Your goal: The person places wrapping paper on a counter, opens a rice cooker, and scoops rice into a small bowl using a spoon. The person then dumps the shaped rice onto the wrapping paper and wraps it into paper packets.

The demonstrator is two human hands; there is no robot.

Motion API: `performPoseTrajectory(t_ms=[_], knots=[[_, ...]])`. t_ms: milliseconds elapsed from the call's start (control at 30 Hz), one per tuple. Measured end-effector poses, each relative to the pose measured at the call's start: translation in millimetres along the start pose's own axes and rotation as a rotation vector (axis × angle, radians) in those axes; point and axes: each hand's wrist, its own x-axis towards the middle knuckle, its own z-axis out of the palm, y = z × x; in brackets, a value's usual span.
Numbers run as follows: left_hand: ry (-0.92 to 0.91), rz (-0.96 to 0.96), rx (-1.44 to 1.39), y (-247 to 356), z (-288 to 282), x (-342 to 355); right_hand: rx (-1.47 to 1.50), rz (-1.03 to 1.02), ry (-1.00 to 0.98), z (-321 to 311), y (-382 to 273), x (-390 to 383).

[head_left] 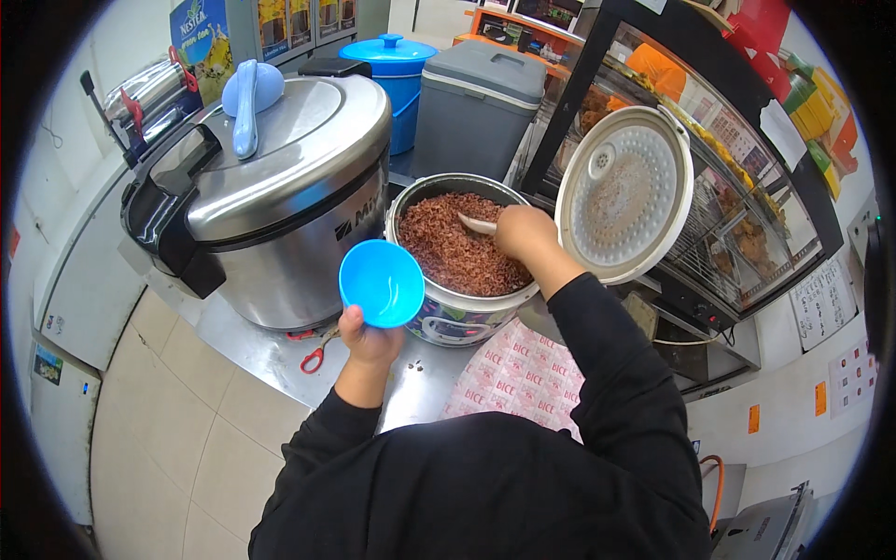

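Observation:
My left hand [371,342] grips a small bright blue bowl [385,287] from below, its inside facing up and apparently bare. The bowl is beside the near left rim of an uncovered rice cooker [457,329]. Reddish-brown cooked rice [443,247] fills much of the cooker's pot. Over the pot's right side, my right hand [525,233] is closed round a pale rice paddle [476,224], whose tip touches the rice. The hand hides the paddle's handle. The cooker's hinged lid [625,201] stands raised on the right, close to my right forearm.
A large steel rice cooker [280,243] with its lid down stands on the left, a light blue scoop [246,112] on top. Red-handled scissors [314,358] lie by its base. Behind are a grey bin [476,112] and blue bucket [403,126]. A heated display case [700,177] borders the right.

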Motion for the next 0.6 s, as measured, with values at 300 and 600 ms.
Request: performPoseTrajectory(t_ms=[300, 600], knots=[[0.144, 0.608, 0.652, -31, -13, 37, -0.518, -0.279, 0.03, -72, -10, -69], [0.113, 0.754, 0.734, -49, -10, 42, -0.254, -0.304, -0.207, -50, -16, -75]])
